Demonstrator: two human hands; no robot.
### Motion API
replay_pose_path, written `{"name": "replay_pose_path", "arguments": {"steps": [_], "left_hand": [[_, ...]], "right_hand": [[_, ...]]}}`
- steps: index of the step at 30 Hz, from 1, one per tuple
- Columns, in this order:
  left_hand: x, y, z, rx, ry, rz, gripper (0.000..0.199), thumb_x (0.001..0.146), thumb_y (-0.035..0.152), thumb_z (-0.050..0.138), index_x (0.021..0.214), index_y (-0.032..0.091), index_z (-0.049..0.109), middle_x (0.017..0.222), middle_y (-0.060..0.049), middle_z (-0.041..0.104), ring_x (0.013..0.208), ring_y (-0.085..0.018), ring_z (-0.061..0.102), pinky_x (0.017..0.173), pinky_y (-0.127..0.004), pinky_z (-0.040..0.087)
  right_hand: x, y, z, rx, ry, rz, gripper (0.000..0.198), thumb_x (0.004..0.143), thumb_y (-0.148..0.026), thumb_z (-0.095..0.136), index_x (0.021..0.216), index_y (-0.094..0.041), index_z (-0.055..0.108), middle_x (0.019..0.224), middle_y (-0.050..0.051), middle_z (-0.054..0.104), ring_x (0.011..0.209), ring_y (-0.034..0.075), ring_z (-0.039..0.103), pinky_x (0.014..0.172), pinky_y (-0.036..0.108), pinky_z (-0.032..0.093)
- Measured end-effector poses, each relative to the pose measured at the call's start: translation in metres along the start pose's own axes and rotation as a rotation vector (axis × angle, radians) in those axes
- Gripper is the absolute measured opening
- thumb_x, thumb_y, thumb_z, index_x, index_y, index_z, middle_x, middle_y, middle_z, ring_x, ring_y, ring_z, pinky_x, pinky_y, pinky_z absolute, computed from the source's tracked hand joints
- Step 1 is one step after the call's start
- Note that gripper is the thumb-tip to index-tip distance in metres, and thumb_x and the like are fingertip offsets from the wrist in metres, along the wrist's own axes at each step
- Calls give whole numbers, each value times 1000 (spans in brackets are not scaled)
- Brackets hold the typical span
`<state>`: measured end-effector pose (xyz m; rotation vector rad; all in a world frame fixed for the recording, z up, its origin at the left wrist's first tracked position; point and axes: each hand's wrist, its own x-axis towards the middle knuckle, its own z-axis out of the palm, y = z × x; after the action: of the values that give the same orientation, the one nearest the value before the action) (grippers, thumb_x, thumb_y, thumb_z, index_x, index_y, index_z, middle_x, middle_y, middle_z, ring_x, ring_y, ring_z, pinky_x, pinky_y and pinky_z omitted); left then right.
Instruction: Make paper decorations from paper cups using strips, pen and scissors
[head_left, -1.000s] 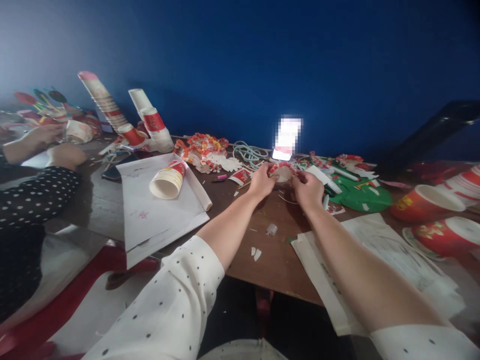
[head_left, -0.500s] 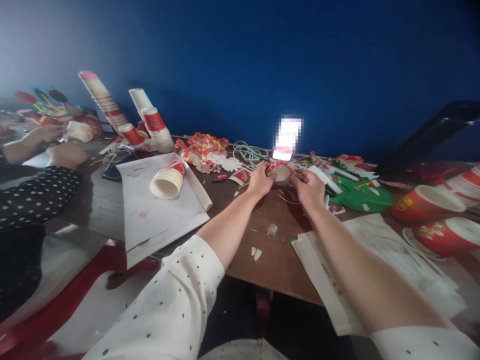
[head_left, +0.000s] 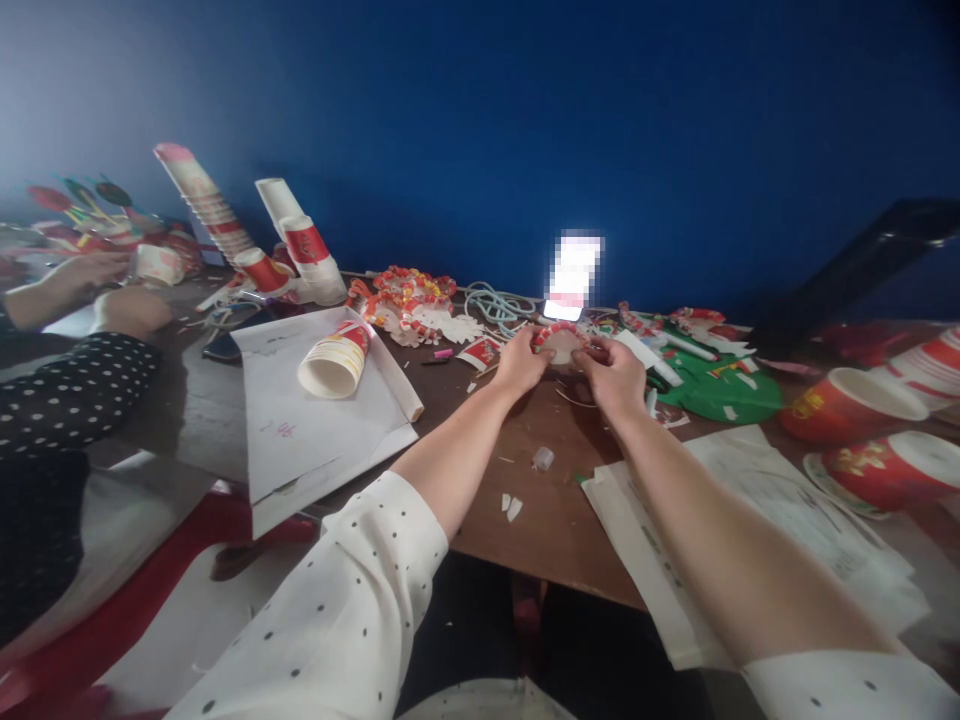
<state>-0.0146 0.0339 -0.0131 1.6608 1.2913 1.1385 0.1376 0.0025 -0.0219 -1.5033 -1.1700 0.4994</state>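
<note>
Between my two hands is a cut paper cup piece (head_left: 562,345), a whitish round base with a red-and-white curled rim. My left hand (head_left: 523,360) grips its left edge, thumb at the front. On its right edge, the thumb and fingers of my right hand (head_left: 613,372) pinch it. Just behind stands a lit phone (head_left: 574,275), its screen blurred out. A red-and-white paper scrap (head_left: 481,352) lies beside my left hand. Right of my right hand is a green sheet (head_left: 724,385) with white strips and scraps on it.
Stacked paper cups (head_left: 330,362) lie on a white sheet (head_left: 300,450) at left; a tall cup stack (head_left: 210,205) leans behind. Curled cup cuttings (head_left: 409,300) and a pale cable (head_left: 499,302) sit along the wall. Red cups (head_left: 855,405) and papers (head_left: 780,520) are right. A co-worker's hands (head_left: 131,305) work at far left.
The fingers of my right hand have shifted slightly left along the cup piece's edge. My left hand stays in place, and the objects on the table look the same.
</note>
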Motion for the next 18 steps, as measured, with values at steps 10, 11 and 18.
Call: {"name": "replay_pose_path", "arguments": {"steps": [10,11,18], "left_hand": [[8,-13,6,-145,-3,-41,40,78,17,69,118,14,65,112,-12,73,96,-23,67,90,-34,48],[10,-16,8,-163,-1,-48,41,78,18,70,118,15,65,111,-12,73,96,-23,67,90,-34,49],[14,-23,10,-199,13,-68,43,75,18,75,118,17,67,109,-11,73,96,-23,67,93,-36,49]], "right_hand": [[-2,-4,-1,-53,-18,-18,56,68,-43,76,114,-12,70,95,12,76,91,29,71,91,46,53],[-2,-4,-1,-53,-17,-22,55,68,-44,75,113,-13,71,95,11,76,91,29,71,91,46,53],[-1,3,1,-75,-11,-78,53,71,-46,71,113,-13,70,97,11,76,92,29,70,91,47,52]]}}
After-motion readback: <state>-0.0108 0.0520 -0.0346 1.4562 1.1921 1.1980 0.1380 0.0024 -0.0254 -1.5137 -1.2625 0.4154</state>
